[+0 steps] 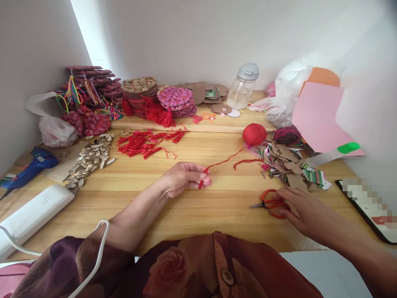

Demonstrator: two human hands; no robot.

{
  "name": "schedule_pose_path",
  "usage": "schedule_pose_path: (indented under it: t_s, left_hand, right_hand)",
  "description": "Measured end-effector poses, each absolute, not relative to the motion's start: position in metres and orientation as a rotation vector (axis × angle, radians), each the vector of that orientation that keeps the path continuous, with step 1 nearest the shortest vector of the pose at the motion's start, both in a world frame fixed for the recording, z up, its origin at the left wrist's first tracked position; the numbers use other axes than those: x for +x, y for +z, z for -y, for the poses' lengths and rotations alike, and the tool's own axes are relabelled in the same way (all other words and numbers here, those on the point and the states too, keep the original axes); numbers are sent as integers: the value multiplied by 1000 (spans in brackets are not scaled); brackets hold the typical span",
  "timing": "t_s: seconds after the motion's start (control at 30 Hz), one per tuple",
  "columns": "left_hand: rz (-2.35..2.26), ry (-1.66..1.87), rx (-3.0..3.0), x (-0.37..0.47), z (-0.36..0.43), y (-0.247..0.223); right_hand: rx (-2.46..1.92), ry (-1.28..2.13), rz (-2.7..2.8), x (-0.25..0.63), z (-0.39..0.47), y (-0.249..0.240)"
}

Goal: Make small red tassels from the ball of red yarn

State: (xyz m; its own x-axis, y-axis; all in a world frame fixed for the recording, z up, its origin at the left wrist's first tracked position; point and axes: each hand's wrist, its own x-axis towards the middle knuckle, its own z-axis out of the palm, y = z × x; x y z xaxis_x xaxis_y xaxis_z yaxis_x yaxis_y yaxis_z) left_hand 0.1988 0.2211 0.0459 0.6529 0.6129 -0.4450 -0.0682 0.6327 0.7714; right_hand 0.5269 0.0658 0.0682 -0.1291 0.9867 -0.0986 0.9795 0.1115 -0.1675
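Red yarn (228,159) is pinched between the thumb and fingers of my left hand (186,179) above the middle of the table, a short end hanging below the fingertips. From there the strand runs up to the right to a red yarn ball (254,134). My right hand (294,207) has its thumb and fingers at the orange-red handles of small scissors (269,203), whose blades point left. Whether any finger passes through a loop is hard to see. A loose piece of red yarn (248,162) lies between the ball and the scrap pile.
Red tassels (139,142) and nut shells (93,157) lie left, near a blue glue gun (29,167) and a white power strip (37,215). Stacked decorated discs (176,99) and a jar (242,89) stand behind. Cardboard scraps (285,161) and a phone (369,209) are right.
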Motion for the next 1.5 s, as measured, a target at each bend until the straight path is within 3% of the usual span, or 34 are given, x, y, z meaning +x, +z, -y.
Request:
schedule_pose_path:
  t_s: [0.33,0.57,0.7,1.5]
  left_hand:
    - [-785,442,813,200,-221,47]
    - [-800,452,822,200,-220,48]
    - [-804,440,836,200,-219,50]
    - [-760,337,857,199,-219,49]
  right_hand:
    - [-2157,628,2275,512,-68,79]
    - [-1677,1539,1844,460,-87,91]
    - [-1549,1820,1626,436,-107,91]
    - [-1357,2138,1594,422,-153,78]
